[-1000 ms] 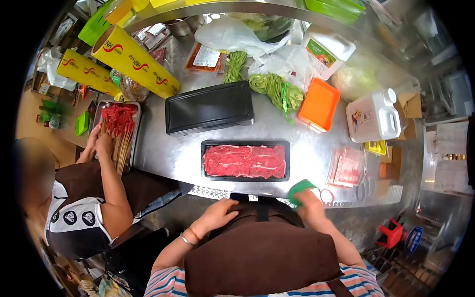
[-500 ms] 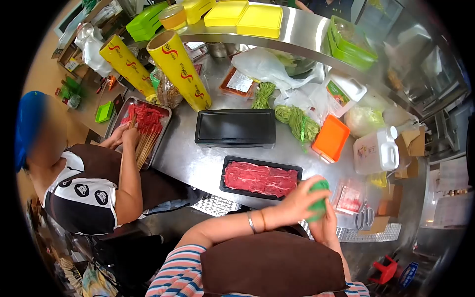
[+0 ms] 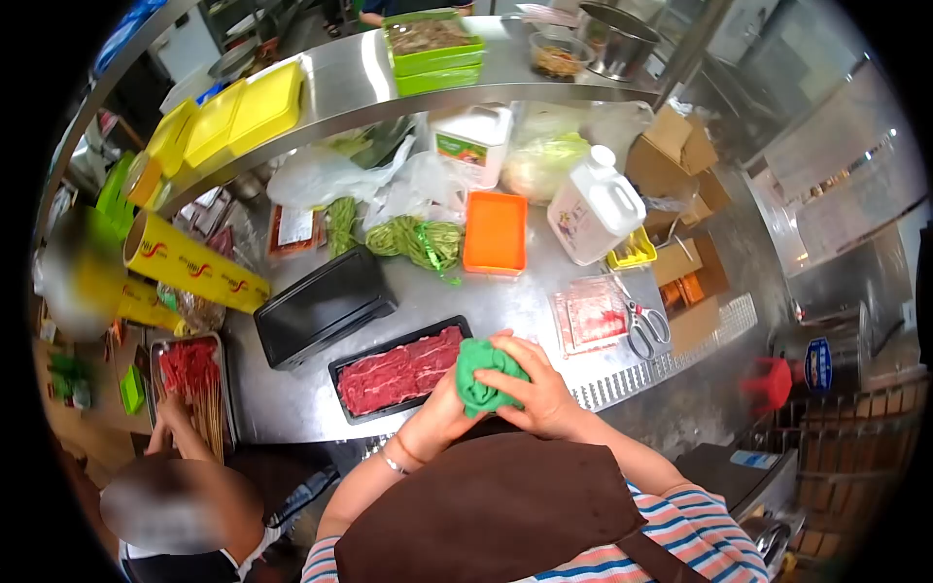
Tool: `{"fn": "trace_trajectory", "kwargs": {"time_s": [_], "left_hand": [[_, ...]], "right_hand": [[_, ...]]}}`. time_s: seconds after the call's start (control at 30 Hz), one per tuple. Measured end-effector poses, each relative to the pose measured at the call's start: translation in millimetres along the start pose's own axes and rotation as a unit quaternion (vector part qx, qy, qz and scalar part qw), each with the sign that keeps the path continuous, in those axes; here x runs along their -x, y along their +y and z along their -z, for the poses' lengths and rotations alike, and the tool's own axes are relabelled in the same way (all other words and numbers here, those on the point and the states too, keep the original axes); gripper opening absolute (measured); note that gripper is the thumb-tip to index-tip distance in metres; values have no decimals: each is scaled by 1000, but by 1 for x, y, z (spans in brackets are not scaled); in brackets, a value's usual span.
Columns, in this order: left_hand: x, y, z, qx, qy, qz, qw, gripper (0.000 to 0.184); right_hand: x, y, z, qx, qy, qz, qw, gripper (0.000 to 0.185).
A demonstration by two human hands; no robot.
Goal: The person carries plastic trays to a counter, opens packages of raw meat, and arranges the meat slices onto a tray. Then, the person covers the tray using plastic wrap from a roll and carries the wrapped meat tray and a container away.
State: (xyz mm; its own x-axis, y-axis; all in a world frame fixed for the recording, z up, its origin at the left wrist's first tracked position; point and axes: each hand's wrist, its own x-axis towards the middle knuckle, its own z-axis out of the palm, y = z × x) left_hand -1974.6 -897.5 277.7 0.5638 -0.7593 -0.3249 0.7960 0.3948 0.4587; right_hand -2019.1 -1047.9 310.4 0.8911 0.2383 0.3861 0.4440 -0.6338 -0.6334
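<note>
A: How do your hands stand?

B: Both are closed around the bunched green cloth (image 3: pixel 478 377). Your left hand (image 3: pixel 445 410) cups it from the lower left; your right hand (image 3: pixel 544 391) wraps it from the right, fingers bent over the folds.

A: And where does that put the cloth?

B: In front of your apron (image 3: pixel 486 510), by the near edge of the worktop (image 3: pixel 520 311), just beside the right end of the black tray (image 3: pixel 337 377). Whether your left hand touches that tray, I can't tell.

A: What could go wrong?

B: The raw meat (image 3: pixel 400 371) lies uncovered. If the cloth is wet, squeezing it could drip onto the slices; should your grip slacken, a loose fold could brush them.

A: And the tray?

B: It lies aslant, close to the edge, so a bump from your left forearm might tip it off. To your right, a wide sweep could catch the scissors (image 3: pixel 646 335).
</note>
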Motion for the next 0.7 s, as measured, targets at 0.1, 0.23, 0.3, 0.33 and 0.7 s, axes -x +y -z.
{"fn": "trace_trajectory", "kwargs": {"time_s": [0.1,0.23,0.3,0.33,0.7], "left_hand": [[-2,11,-6,-71,-10,-43,997,43],[5,15,-10,-250,46,-100,962,41],[-8,8,-5,-299,12,-164,940,40],[7,20,9,-332,28,-191,923,38],[111,77,83,-416,252,-297,822,34]], "right_hand": [[10,20,-14,-76,62,23,995,45],[14,24,-25,-148,115,-18,982,34],[18,26,-11,-82,102,-10,991,31],[5,14,-23,-72,82,-10,994,29],[-41,62,47,153,26,-97,983,55]]}}
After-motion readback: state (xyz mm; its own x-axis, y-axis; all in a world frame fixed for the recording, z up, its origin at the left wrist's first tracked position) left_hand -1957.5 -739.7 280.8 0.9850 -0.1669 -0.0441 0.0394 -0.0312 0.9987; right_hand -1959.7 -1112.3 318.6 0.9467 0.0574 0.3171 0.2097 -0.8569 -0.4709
